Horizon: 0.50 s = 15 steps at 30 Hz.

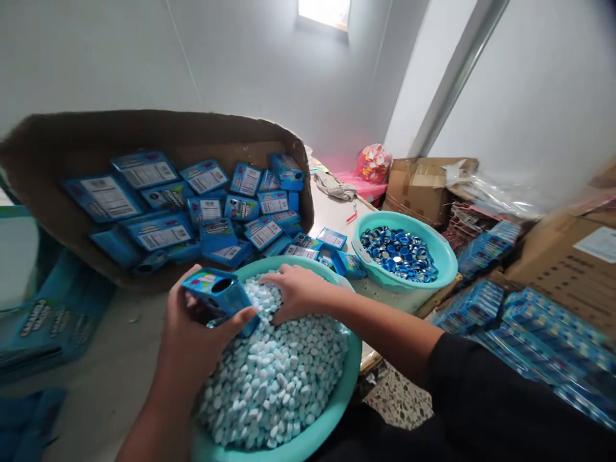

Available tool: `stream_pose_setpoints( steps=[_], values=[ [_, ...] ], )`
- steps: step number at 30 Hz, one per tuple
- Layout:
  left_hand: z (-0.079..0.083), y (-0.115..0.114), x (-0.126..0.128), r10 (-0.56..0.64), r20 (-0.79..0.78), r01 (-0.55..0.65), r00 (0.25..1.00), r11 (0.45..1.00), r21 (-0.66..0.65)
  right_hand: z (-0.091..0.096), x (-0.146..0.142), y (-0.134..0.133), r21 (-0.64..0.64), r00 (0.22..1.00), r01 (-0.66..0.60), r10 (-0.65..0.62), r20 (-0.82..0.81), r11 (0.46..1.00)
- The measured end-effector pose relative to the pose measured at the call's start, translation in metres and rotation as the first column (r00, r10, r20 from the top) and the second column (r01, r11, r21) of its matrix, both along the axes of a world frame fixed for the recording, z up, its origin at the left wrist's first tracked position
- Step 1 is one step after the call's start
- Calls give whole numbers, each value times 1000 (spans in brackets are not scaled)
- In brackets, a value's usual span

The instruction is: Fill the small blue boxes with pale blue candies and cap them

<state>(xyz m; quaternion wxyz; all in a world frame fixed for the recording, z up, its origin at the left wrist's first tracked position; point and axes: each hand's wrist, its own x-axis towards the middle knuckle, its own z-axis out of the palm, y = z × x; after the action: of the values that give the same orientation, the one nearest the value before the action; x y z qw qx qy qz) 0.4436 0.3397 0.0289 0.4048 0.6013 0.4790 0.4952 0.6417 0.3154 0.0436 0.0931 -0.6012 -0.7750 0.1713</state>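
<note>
My left hand [195, 333] is closed round a small blue box [222, 296] with a round hole in its top, held over a teal basin [332, 410] heaped with pale blue tablets [274, 378]. My right hand [298, 292] rests palm down in the tablets at the basin's far side, fingers curled into the pile; what they hold is hidden. Behind the basin a cardboard tray [144, 131] is full of several filled blue boxes [212, 212].
A second teal basin [445, 260] of blue caps [399, 253] stands at the right. Stacks of flat blue packs [539, 327] and cardboard cartons [423, 183] line the right side. More blue packs [48, 327] lie at the left. A wall stands behind.
</note>
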Motion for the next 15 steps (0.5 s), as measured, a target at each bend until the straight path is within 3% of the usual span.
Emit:
stream_pose_setpoints(
  steps=[3, 9, 15],
  values=[
    [-9, 6, -7, 62, -91, -60, 994, 998, 29, -3, 3, 6, 28, 999, -34, 35, -39, 999],
    [-11, 2, -20, 120, -39, -120, 992, 993, 24, -8, 4, 8, 86, 994, -46, 54, -97, 995],
    [-14, -8, -20, 33, -67, -29, 997, 998, 63, -11, 3, 5, 130, 994, -68, 78, -75, 989]
  ],
)
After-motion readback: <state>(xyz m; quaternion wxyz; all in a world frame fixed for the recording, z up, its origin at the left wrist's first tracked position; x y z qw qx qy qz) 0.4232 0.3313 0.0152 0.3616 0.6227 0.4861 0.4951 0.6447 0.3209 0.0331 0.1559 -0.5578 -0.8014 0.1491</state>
